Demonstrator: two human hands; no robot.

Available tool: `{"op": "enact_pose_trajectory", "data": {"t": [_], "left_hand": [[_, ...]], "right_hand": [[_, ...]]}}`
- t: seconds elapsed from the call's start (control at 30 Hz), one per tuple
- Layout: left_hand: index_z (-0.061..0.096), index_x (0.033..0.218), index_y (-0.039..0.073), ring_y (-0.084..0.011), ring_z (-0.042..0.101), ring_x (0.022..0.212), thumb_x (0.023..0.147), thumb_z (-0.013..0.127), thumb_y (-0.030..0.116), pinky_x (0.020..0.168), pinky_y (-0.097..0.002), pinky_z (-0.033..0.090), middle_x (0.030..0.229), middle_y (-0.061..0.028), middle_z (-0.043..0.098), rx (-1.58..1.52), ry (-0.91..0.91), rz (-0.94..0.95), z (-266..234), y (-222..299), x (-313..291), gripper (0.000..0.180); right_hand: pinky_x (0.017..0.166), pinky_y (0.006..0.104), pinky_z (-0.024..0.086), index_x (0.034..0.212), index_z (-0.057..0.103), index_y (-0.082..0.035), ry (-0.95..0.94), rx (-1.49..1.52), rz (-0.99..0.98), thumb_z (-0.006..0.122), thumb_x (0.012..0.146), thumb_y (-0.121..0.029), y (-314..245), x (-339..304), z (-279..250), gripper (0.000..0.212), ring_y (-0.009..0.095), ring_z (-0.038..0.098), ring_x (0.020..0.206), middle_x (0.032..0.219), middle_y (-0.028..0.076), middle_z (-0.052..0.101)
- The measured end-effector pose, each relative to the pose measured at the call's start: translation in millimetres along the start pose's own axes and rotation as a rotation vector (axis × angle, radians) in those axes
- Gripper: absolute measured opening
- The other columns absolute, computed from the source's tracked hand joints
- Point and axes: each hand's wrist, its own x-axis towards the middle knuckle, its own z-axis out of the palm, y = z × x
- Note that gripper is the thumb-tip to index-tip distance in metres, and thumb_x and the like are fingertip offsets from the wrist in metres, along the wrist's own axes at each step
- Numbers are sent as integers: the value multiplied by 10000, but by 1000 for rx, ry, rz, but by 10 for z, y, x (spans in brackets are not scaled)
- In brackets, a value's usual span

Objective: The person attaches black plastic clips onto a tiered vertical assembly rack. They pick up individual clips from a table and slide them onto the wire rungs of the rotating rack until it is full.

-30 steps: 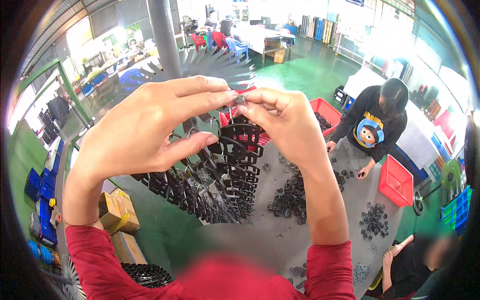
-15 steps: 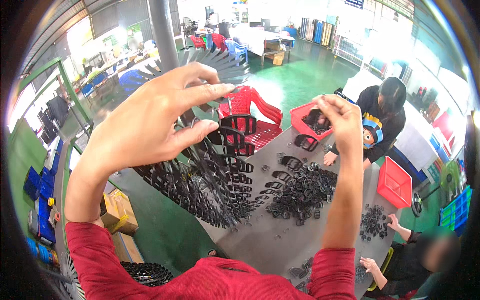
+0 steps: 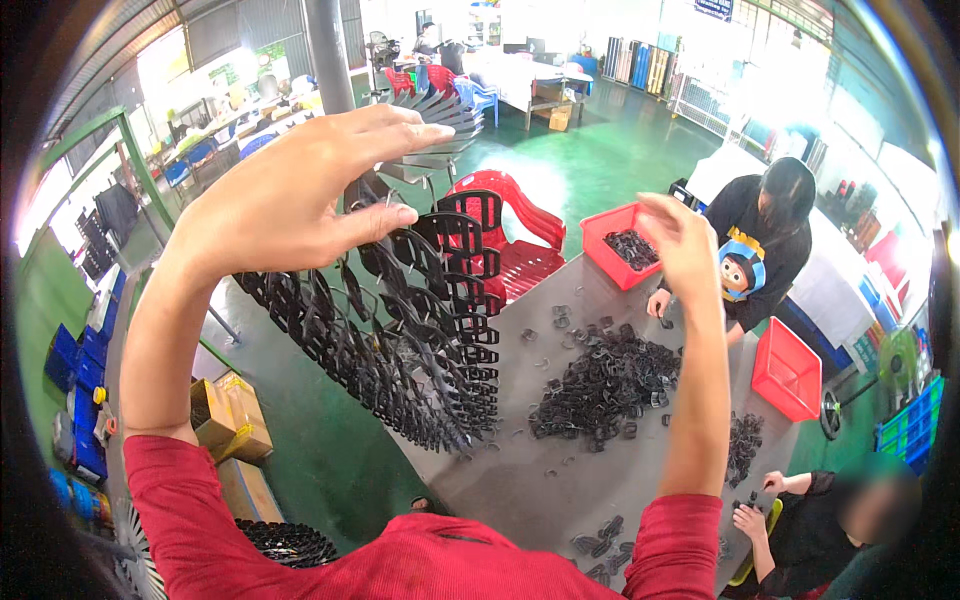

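My left hand (image 3: pixel 300 190) is raised at the upper left, thumb and fingers spread apart with nothing gripped between them. Right beside its thumb hang long strings of black plastic buckles (image 3: pixel 470 235), which run down toward the table's edge. Behind its fingers shows a round rack (image 3: pixel 440 125) with grey blades fanned outward. My right hand (image 3: pixel 680 245) is held up over the far right of the table, its fingers loosely bent and slightly smeared. No item shows in it, and part of the fingers is hidden.
On the grey table (image 3: pixel 480 500) lies a heap of black buckles (image 3: pixel 600 390). Red bins (image 3: pixel 590 235) stand along its right side. Two people work at the right edge. Stacked red chairs (image 3: pixel 525 225) stand beyond; cartons (image 3: pixel 240 410) sit at lower left.
A string of black buckles stretched toward my right hand has been let go and now hangs by the rack. My left hand moved slightly left. The person at lower right brought both hands together.
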Motion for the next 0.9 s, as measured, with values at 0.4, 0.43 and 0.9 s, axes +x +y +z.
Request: {"op": "enact_pose_trajectory", "data": {"t": [0.4,0.43,0.9], "left_hand": [[612,1115,52,-325,585,1049,704,712,99,894,-384,467,1138,-142,603,-162,92,11,43,153,-38,425],[617,1110,46,-331,588,1044,709,707,99,887,-385,471,1135,-145,607,-158,81,11,38,152,-43,414],[575,1210,77,-348,552,1106,748,667,100,918,-395,453,1197,-163,578,-78,9,25,-58,197,-92,471]], "right_hand": [[662,300,477,955,656,44,-368,679,23,583,827,-107,-1583,131,482,211,125,585,698,761,92,658],[653,300,474,948,656,43,-362,650,24,586,821,-99,-1595,129,474,203,130,589,689,755,95,658],[594,236,455,879,681,8,-42,566,5,616,825,-85,-1319,8,294,126,90,576,628,742,64,680]]}}
